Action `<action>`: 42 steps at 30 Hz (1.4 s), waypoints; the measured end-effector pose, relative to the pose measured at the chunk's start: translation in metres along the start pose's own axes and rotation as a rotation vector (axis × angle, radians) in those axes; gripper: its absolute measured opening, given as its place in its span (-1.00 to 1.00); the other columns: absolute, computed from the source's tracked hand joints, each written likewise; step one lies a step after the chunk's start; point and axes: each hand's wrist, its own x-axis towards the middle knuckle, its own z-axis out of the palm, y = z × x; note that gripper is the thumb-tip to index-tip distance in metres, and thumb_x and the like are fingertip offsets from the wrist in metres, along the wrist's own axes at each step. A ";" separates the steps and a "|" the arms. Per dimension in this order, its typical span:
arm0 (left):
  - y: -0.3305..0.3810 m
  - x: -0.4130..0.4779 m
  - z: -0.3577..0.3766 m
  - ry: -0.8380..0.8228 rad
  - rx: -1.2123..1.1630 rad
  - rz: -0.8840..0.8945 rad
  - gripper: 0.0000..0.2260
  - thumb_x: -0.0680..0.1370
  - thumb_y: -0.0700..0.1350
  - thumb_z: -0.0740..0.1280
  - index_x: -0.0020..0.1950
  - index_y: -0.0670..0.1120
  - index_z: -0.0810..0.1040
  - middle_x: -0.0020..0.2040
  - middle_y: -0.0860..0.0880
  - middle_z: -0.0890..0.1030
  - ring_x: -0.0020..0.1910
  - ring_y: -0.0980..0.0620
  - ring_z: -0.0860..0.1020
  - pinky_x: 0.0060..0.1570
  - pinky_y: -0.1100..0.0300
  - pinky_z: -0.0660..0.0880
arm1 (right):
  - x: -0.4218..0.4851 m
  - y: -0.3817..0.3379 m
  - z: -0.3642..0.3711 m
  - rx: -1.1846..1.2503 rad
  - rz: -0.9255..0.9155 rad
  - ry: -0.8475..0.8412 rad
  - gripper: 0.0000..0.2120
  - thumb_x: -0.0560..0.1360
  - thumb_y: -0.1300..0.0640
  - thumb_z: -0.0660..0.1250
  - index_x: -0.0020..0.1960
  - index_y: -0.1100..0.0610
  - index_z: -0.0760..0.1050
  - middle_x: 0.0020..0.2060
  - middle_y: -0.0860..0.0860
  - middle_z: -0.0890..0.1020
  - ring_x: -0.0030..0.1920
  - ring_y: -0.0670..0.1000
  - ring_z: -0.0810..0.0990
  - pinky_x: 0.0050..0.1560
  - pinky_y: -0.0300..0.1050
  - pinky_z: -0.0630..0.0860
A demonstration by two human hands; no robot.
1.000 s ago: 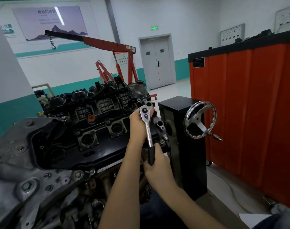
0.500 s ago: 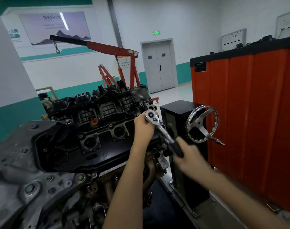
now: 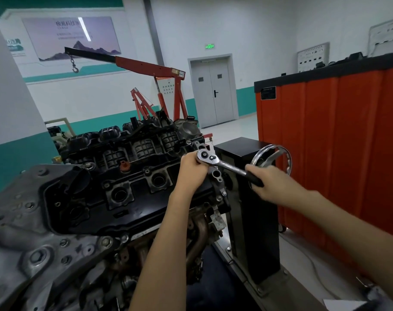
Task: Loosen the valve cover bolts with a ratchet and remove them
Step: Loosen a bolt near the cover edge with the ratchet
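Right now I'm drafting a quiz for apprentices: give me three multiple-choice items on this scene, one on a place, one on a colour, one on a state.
1. Where does the head of the ratchet sit?
A) at the right end of the valve cover, as seen
B) at its left end
C) at its middle

2. What colour is the frame of the engine hoist?
A) yellow
B) red
C) blue

3. What is the right hand doing?
A) hanging idle
B) resting flat on the valve cover
C) gripping the ratchet handle

Answers: 1 A, the left hand holds the head there; 2 B, its mast and legs are red; 3 C, its fingers curl round the black grip.
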 end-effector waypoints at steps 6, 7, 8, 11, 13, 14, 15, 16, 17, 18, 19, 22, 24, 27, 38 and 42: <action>-0.010 -0.004 0.001 0.132 -0.129 -0.002 -0.53 0.54 -0.35 0.25 -0.44 0.13 0.51 -0.44 0.17 0.54 -0.37 0.25 0.44 -0.26 0.32 0.39 | -0.009 -0.021 0.022 0.079 0.068 0.105 -0.83 0.50 0.24 0.32 0.01 0.07 0.38 -0.32 -0.04 0.49 -0.34 -0.03 0.52 -0.36 -0.27 0.41; -0.010 -0.005 0.004 0.131 -0.133 0.013 -0.51 0.55 -0.35 0.26 -0.48 0.13 0.48 -0.48 0.18 0.50 -0.41 0.26 0.40 -0.30 0.36 0.36 | -0.022 -0.034 0.037 0.247 0.131 0.108 -0.81 0.49 0.27 0.33 -0.01 0.07 0.37 -0.33 -0.03 0.50 -0.39 -0.08 0.51 -0.42 -0.31 0.40; -0.009 -0.006 0.007 0.137 -0.135 0.023 -0.49 0.55 -0.37 0.26 -0.51 0.12 0.45 -0.52 0.18 0.46 -0.45 0.27 0.36 -0.36 0.41 0.31 | -0.033 -0.050 0.053 0.429 0.182 0.118 -0.80 0.48 0.31 0.34 -0.03 0.08 0.37 -0.36 -0.01 0.50 -0.44 -0.12 0.49 -0.47 -0.31 0.39; -0.005 -0.004 0.013 0.194 -0.149 0.035 -0.46 0.52 -0.42 0.29 -0.49 0.09 0.26 -0.55 0.13 0.30 -0.51 0.24 0.25 -0.43 0.41 0.20 | -0.042 -0.104 0.096 0.788 0.289 0.221 -0.82 0.46 0.32 0.31 0.00 0.13 0.41 -0.35 0.11 0.53 -0.41 -0.01 0.51 -0.43 -0.14 0.43; -0.004 -0.003 0.012 0.196 -0.171 0.012 -0.52 0.54 -0.38 0.31 -0.43 0.01 0.19 -0.47 0.09 0.21 -0.49 0.19 0.20 -0.40 0.34 0.16 | -0.037 -0.129 0.111 0.873 0.324 0.244 -0.81 0.47 0.30 0.29 0.04 0.12 0.40 -0.31 0.11 0.55 -0.39 -0.05 0.51 -0.44 -0.22 0.43; -0.004 -0.002 0.010 0.183 -0.163 0.004 -0.52 0.55 -0.35 0.31 -0.42 -0.01 0.17 -0.47 0.08 0.20 -0.49 0.18 0.19 -0.39 0.31 0.16 | -0.035 -0.132 0.112 0.890 0.323 0.234 -0.79 0.47 0.31 0.28 0.07 0.13 0.39 -0.30 0.11 0.55 -0.40 -0.08 0.50 -0.45 -0.25 0.42; -0.004 -0.002 0.007 0.156 -0.147 0.004 -0.52 0.56 -0.32 0.32 -0.43 0.00 0.18 -0.49 0.11 0.21 -0.49 0.18 0.19 -0.39 0.31 0.16 | -0.034 -0.128 0.109 0.871 0.319 0.210 -0.76 0.47 0.31 0.28 0.11 0.13 0.39 -0.28 0.12 0.54 -0.39 -0.07 0.50 -0.43 -0.25 0.43; -0.005 -0.003 0.004 0.125 -0.138 0.007 -0.50 0.57 -0.30 0.32 -0.45 0.04 0.19 -0.53 0.12 0.23 -0.49 0.19 0.20 -0.40 0.31 0.18 | -0.034 -0.118 0.103 0.823 0.303 0.177 -0.73 0.47 0.31 0.29 0.13 0.13 0.40 -0.28 0.13 0.54 -0.38 -0.03 0.50 -0.41 -0.20 0.44; -0.006 -0.003 0.001 0.093 -0.138 0.005 -0.47 0.57 -0.28 0.33 -0.49 0.09 0.21 -0.55 0.13 0.26 -0.49 0.20 0.21 -0.40 0.32 0.20 | -0.035 -0.102 0.094 0.758 0.267 0.138 -0.72 0.46 0.32 0.30 0.14 0.12 0.41 -0.31 0.13 0.53 -0.39 -0.01 0.49 -0.40 -0.14 0.46; -0.006 -0.002 -0.001 0.068 -0.134 0.001 -0.46 0.57 -0.28 0.33 -0.52 0.08 0.24 -0.57 0.14 0.29 -0.49 0.21 0.23 -0.41 0.34 0.23 | -0.036 -0.084 0.081 0.689 0.220 0.091 -0.72 0.45 0.33 0.32 0.12 0.10 0.43 -0.34 0.10 0.52 -0.41 -0.03 0.47 -0.41 -0.11 0.47; -0.006 -0.001 -0.002 0.050 -0.118 -0.003 -0.47 0.56 -0.30 0.33 -0.54 0.07 0.27 -0.57 0.15 0.32 -0.49 0.22 0.26 -0.40 0.36 0.25 | -0.035 -0.063 0.066 0.605 0.175 0.041 -0.71 0.45 0.34 0.33 0.10 0.07 0.44 -0.35 0.07 0.52 -0.42 -0.05 0.48 -0.42 -0.14 0.47; -0.002 0.001 -0.003 0.011 -0.040 0.002 -0.52 0.50 -0.40 0.22 -0.51 0.06 0.40 -0.54 0.16 0.42 -0.48 0.27 0.33 -0.41 0.40 0.26 | -0.009 -0.013 0.012 0.143 0.049 -0.032 -0.77 0.49 0.29 0.31 0.09 0.06 0.42 -0.31 0.01 0.50 -0.33 0.05 0.55 -0.36 -0.17 0.45; 0.000 -0.001 -0.003 0.027 -0.038 0.001 -0.58 0.49 -0.41 0.20 -0.42 0.05 0.49 -0.47 0.14 0.47 -0.45 0.26 0.35 -0.39 0.39 0.28 | 0.009 -0.002 -0.011 -0.137 -0.034 0.015 -0.84 0.50 0.24 0.29 0.04 0.08 0.39 -0.34 -0.07 0.44 -0.28 0.09 0.56 -0.31 -0.15 0.41; -0.005 -0.003 -0.001 0.101 -0.103 -0.023 -0.64 0.52 -0.39 0.22 -0.37 -0.02 0.50 -0.42 0.11 0.49 -0.43 0.24 0.36 -0.35 0.34 0.32 | 0.003 -0.012 0.004 -0.066 0.014 0.058 -0.85 0.51 0.23 0.29 0.03 0.07 0.38 -0.31 -0.04 0.50 -0.29 0.05 0.58 -0.30 -0.15 0.48; -0.004 0.003 0.004 0.111 -0.053 0.011 -0.54 0.56 -0.37 0.27 -0.42 -0.01 0.18 -0.43 0.00 0.23 -0.37 0.07 0.21 -0.31 0.16 0.20 | -0.036 -0.127 0.101 0.855 0.321 0.221 -0.83 0.45 0.32 0.29 -0.04 0.12 0.38 -0.34 0.08 0.50 -0.44 -0.11 0.45 -0.46 -0.27 0.38; -0.008 0.002 -0.001 0.033 -0.061 -0.033 -0.56 0.55 -0.36 0.27 -0.46 0.02 0.37 -0.50 0.12 0.43 -0.50 0.28 0.37 -0.41 0.41 0.34 | -0.032 -0.049 0.053 0.516 0.141 0.018 -0.73 0.45 0.34 0.35 0.06 0.06 0.44 -0.36 -0.01 0.49 -0.45 -0.18 0.46 -0.45 -0.29 0.42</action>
